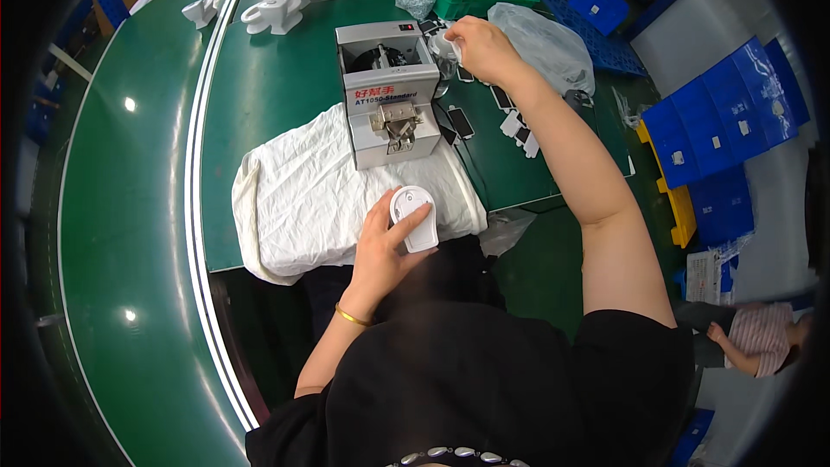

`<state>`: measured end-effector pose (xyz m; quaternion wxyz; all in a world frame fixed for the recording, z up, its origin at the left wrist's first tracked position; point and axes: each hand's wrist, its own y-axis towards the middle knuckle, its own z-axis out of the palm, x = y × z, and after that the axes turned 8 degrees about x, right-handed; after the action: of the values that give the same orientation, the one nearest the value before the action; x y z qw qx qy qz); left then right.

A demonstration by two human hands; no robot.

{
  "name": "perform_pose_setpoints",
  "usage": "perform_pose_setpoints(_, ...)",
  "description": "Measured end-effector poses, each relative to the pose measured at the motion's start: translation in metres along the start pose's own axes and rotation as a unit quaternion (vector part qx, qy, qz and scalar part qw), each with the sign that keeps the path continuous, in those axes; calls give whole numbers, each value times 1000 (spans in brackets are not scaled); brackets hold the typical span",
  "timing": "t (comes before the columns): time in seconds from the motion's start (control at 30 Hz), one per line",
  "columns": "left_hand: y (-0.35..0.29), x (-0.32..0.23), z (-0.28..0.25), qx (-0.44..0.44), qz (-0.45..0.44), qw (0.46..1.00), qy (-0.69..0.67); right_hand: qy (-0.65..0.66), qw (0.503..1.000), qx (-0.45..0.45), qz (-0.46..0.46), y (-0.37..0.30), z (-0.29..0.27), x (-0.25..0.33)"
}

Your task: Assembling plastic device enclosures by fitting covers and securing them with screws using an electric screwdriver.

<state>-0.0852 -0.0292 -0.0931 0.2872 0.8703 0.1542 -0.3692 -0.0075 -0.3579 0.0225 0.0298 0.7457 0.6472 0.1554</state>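
Observation:
My left hand [382, 242] grips a white plastic housing [418, 229], rounded at the far end, its hollow side with small holes turned up. The thumb lies across it. It is just in front of a grey bench machine [389, 95] that looks like a screw feeder. My right hand [486, 49] reaches past the machine's far right corner, fingers closed on a small white piece [456, 50] mostly hidden by them. Beside the fingers is a clear plastic bag [443, 41]. Small black-and-white flat parts [461, 123] lie nearby on the green table [285, 78].
A white cloth pad [303, 190] lies under and beside the machine. Several white toilet-shaped pieces [278, 13] stand at the far left. A green bin [445, 4] of flat parts and a large clear bag [549, 43] are at the back right. Blue bins [726, 117] and another person [761, 337] are further right.

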Motion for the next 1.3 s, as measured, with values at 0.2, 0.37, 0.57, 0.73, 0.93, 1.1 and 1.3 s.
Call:
perform_pose_setpoints(0.2,-7,-2,2,-8,-4,1000,-4,-83,993,82,11,3,-10,13)
perform_pose_setpoints(0.37,-7,0,2,-10,-3,1000,-4,-91,994,-12,-59,-9,3,4)
perform_pose_setpoints(0.57,-5,2,4,-11,-3,1000,-11,-74,996,-28,-41,-5,3,-8)
perform_pose_setpoints(0.73,-6,5,5,-18,-4,1000,-13,6,996,-66,-64,-25,-19,1)
perform_pose_setpoints(0.93,-10,7,4,3,-13,1000,-4,94,961,58,-254,-132,6,97)
perform_pose_setpoints(1.1,-7,6,5,-1,-15,1000,-11,141,946,58,-287,-152,36,104)
perform_pose_setpoints(1.3,-9,9,4,-7,-21,1000,-14,107,961,21,-252,-158,33,84)
